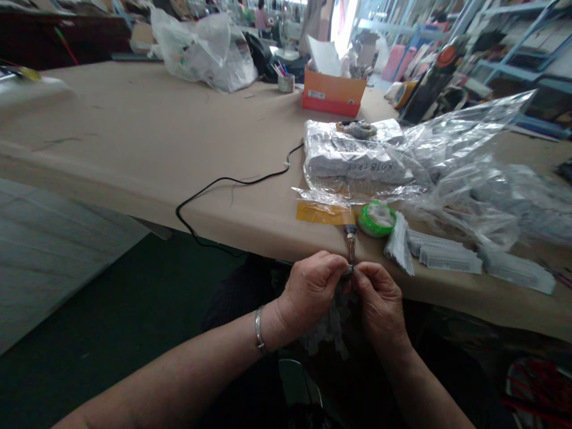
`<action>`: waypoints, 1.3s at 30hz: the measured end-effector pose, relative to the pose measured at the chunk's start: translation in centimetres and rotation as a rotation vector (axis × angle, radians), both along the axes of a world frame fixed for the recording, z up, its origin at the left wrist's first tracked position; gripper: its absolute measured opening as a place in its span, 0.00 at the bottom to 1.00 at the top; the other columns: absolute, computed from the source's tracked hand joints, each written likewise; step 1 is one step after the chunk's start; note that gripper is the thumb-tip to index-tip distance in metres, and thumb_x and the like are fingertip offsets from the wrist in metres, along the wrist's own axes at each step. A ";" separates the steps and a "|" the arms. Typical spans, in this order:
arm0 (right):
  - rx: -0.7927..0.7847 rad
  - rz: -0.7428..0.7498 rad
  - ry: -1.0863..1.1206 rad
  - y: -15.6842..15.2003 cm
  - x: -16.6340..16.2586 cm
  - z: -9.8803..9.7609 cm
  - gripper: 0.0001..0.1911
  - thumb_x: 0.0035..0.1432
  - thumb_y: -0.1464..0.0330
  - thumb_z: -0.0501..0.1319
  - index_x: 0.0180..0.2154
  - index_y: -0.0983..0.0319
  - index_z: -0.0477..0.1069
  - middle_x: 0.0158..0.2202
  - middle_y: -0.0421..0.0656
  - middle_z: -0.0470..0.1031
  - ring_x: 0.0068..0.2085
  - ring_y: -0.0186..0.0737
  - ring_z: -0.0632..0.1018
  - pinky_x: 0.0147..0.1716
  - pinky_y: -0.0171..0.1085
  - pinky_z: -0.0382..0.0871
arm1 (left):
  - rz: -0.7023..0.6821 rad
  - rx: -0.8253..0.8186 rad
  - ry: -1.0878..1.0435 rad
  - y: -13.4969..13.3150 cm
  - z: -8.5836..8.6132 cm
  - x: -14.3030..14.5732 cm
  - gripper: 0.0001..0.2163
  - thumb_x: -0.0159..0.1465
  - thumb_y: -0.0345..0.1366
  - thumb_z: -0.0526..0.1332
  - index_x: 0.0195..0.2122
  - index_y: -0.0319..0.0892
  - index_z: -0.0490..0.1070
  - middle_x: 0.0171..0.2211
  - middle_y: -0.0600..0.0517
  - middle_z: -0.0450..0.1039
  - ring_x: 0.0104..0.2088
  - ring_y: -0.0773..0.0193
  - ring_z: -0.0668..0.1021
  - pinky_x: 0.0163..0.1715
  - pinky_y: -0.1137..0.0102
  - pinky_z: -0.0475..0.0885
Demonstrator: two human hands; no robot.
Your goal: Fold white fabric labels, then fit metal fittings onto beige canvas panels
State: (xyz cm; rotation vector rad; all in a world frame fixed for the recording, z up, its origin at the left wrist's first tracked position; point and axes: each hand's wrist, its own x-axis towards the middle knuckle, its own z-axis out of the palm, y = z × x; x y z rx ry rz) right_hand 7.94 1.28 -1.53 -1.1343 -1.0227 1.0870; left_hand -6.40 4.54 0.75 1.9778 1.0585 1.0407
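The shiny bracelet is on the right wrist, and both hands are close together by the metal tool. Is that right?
Nearly: the head view shows the bracelet on the left wrist. The left hand and right hand are close together by the metal tool.

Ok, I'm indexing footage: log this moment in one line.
left hand: pinching small grey piece; right hand: pinched beside it, grip unclear; metal-tipped tool: close to both hands, contact unclear

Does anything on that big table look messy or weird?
Yes, a little: the black cord wriggles across the table and droops over its front edge, where it might get snagged. Crumpled clear plastic sprawls at the right. Nothing looks plainly spilled or broken.
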 end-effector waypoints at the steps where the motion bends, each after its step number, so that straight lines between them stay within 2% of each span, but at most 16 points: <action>1: 0.010 -0.001 -0.021 -0.1 0.0 0.0 0.06 0.58 0.65 0.62 0.31 0.61 0.70 0.22 0.35 0.70 0.24 0.29 0.69 0.25 0.29 0.63 | -0.005 0.000 -0.009 -0.1 0.0 0.0 0.10 0.67 0.32 0.53 0.30 0.41 0.70 0.28 0.54 0.68 0.30 0.70 0.70 0.33 0.75 0.65; 7: 0.055 0.004 -0.169 -0.8 -0.2 0.2 0.07 0.60 0.66 0.60 0.31 0.60 0.70 0.23 0.35 0.70 0.26 0.29 0.71 0.27 0.29 0.65 | -0.001 -0.097 -0.131 -0.8 -0.1 0.1 0.11 0.67 0.34 0.55 0.29 0.40 0.72 0.27 0.54 0.71 0.29 0.71 0.72 0.34 0.76 0.66; 10: 0.068 0.024 -0.318 -1.8 0.6 0.8 0.04 0.61 0.66 0.59 0.38 0.59 0.71 0.23 0.35 0.71 0.26 0.31 0.73 0.27 0.30 0.67 | 0.026 -0.236 -0.224 -1.2 -0.3 0.2 0.10 0.66 0.34 0.56 0.30 0.40 0.73 0.27 0.55 0.73 0.28 0.72 0.73 0.32 0.77 0.67; 13: 0.235 -0.083 -0.711 -2.8 3.1 2.1 0.11 0.61 0.68 0.59 0.46 0.58 0.69 0.28 0.36 0.73 0.28 0.33 0.75 0.31 0.31 0.69 | 0.062 -0.322 -0.228 -1.6 -0.7 0.1 0.08 0.64 0.33 0.57 0.30 0.40 0.74 0.27 0.54 0.74 0.29 0.70 0.74 0.31 0.77 0.69; 15: 0.409 -0.221 -1.007 -2.9 5.4 2.9 0.11 0.60 0.70 0.60 0.46 0.58 0.70 0.33 0.40 0.75 0.34 0.35 0.76 0.36 0.34 0.70 | 0.068 -0.335 -0.184 -1.7 -1.2 -0.2 0.08 0.63 0.32 0.58 0.30 0.40 0.76 0.27 0.53 0.76 0.29 0.68 0.75 0.32 0.75 0.70; 17: 0.517 -0.312 -1.239 -2.4 7.7 3.5 0.11 0.60 0.69 0.59 0.46 0.60 0.71 0.37 0.44 0.74 0.39 0.41 0.75 0.41 0.39 0.69 | 0.065 -0.331 -0.136 -1.8 -1.8 -0.5 0.07 0.62 0.32 0.60 0.33 0.41 0.78 0.30 0.52 0.78 0.32 0.66 0.77 0.35 0.73 0.71; 20: 0.464 -0.282 -1.522 -1.5 9.8 3.3 0.18 0.61 0.64 0.59 0.51 0.64 0.70 0.41 0.51 0.72 0.45 0.52 0.71 0.47 0.49 0.66 | 0.060 -0.313 -0.080 -1.7 -2.7 -0.8 0.09 0.61 0.33 0.60 0.41 0.45 0.78 0.38 0.51 0.80 0.38 0.63 0.79 0.42 0.70 0.71; 22: 0.398 -0.237 -1.640 -1.2 10.3 2.7 0.19 0.61 0.65 0.58 0.52 0.65 0.69 0.45 0.52 0.72 0.49 0.55 0.69 0.49 0.53 0.64 | 0.055 -0.303 -0.050 -1.7 -2.9 -0.8 0.09 0.61 0.34 0.60 0.41 0.45 0.78 0.38 0.50 0.79 0.38 0.63 0.79 0.42 0.70 0.71; 26: 0.449 -0.279 -1.633 -1.1 10.4 1.5 0.15 0.61 0.72 0.57 0.50 0.63 0.71 0.45 0.49 0.74 0.49 0.51 0.70 0.50 0.50 0.64 | 0.025 -0.325 0.003 -2.1 -2.5 -0.3 0.08 0.62 0.34 0.58 0.34 0.43 0.78 0.30 0.51 0.78 0.31 0.64 0.77 0.34 0.71 0.69; 30: 0.549 -0.287 -1.479 -1.6 10.8 1.9 0.10 0.61 0.75 0.58 0.44 0.62 0.73 0.40 0.46 0.76 0.43 0.44 0.73 0.46 0.45 0.68 | -0.029 -0.458 -0.051 -2.9 -1.5 1.1 0.09 0.61 0.34 0.58 0.28 0.40 0.76 0.25 0.52 0.75 0.28 0.66 0.73 0.30 0.73 0.66; 33: 0.580 -0.269 -1.394 -2.8 10.3 2.8 0.09 0.59 0.76 0.59 0.41 0.63 0.73 0.38 0.47 0.75 0.42 0.44 0.73 0.45 0.45 0.69 | -0.120 -0.748 -0.198 -3.4 -0.5 2.8 0.08 0.60 0.35 0.59 0.28 0.38 0.75 0.26 0.51 0.74 0.28 0.67 0.73 0.31 0.73 0.66; 37: 0.607 -0.144 -1.371 -5.5 8.2 3.6 0.07 0.57 0.76 0.61 0.39 0.63 0.72 0.40 0.47 0.74 0.46 0.46 0.72 0.47 0.46 0.68 | -0.258 -1.287 -0.672 -3.9 0.8 5.5 0.13 0.61 0.43 0.60 0.38 0.37 0.73 0.32 0.48 0.74 0.28 0.69 0.74 0.32 0.72 0.70; 39: 0.618 -0.064 -1.350 -6.7 7.0 3.6 0.08 0.58 0.77 0.60 0.40 0.63 0.71 0.40 0.47 0.75 0.47 0.46 0.72 0.47 0.46 0.68 | -0.259 -1.394 -0.880 -4.0 1.2 6.6 0.14 0.60 0.44 0.62 0.37 0.36 0.72 0.30 0.50 0.72 0.25 0.71 0.73 0.28 0.74 0.68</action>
